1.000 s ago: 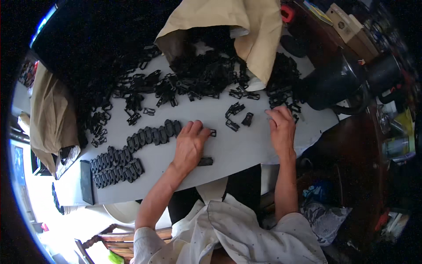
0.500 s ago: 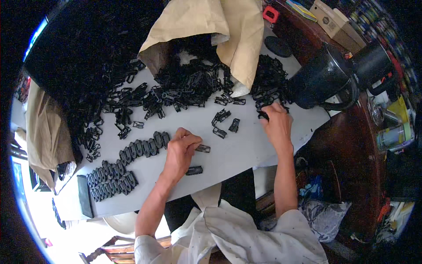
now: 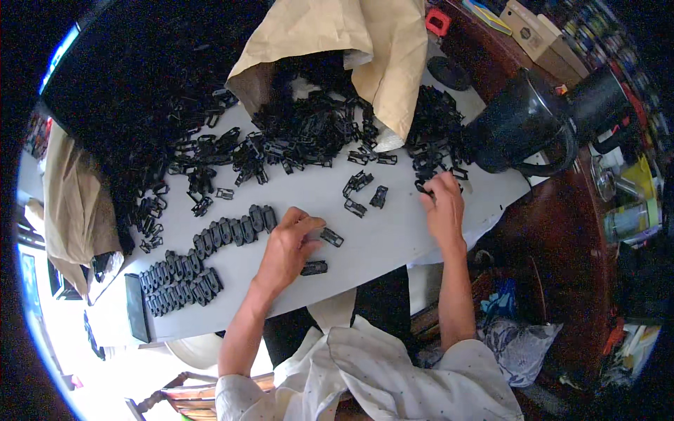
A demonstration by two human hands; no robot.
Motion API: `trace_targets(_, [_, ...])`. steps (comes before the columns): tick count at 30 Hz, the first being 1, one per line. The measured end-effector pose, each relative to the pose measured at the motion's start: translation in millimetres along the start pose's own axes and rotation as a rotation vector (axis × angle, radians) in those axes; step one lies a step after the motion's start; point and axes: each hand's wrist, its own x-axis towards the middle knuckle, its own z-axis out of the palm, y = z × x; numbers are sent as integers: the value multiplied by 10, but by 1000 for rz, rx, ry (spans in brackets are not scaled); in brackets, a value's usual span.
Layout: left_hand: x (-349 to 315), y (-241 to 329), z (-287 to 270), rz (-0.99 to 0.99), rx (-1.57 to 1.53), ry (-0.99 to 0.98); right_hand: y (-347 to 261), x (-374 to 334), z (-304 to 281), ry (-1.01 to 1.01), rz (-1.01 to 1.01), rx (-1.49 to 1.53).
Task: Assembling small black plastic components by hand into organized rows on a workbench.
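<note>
My left hand (image 3: 286, 245) is closed above the middle of the table, thumb and fingers pinching one end of a small oblong black plastic clip (image 3: 331, 237). A second black clip (image 3: 314, 268) lies just below it, beside the wrist. At the edge of the right-hand pile of black plastic frames (image 3: 430, 126), my right hand (image 3: 444, 205) has its fingers curled round a black plastic frame (image 3: 423, 187), mostly hidden by the fingertips. Between the hands lie several loose frames (image 3: 358, 184). Left of my left hand, black clips stand side by side in curved rows (image 3: 228, 231).
A large brown paper bag (image 3: 302, 31) opens onto a heap of black frames (image 3: 309, 133). A black pitcher (image 3: 516, 123) stands at the table's right end. Another paper bag (image 3: 77, 203) and a dark flat box (image 3: 137, 309) are at the left. The white table's (image 3: 379, 245) front edge is near my body.
My right hand has drawn slightly back from the pile, fingers still curled. The clip at my left fingertips has turned, its free end now tilted downward. The whole view has shifted slightly.
</note>
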Motion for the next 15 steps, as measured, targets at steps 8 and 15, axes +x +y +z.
trace_targets(8, [57, -14, 13, 28, 33, 15, -617, -150, -144, -206, 357, 1555])
trace_targets(15, [46, -65, 78, 72, 114, -3, -569, -431, 56, -272, -79, 787])
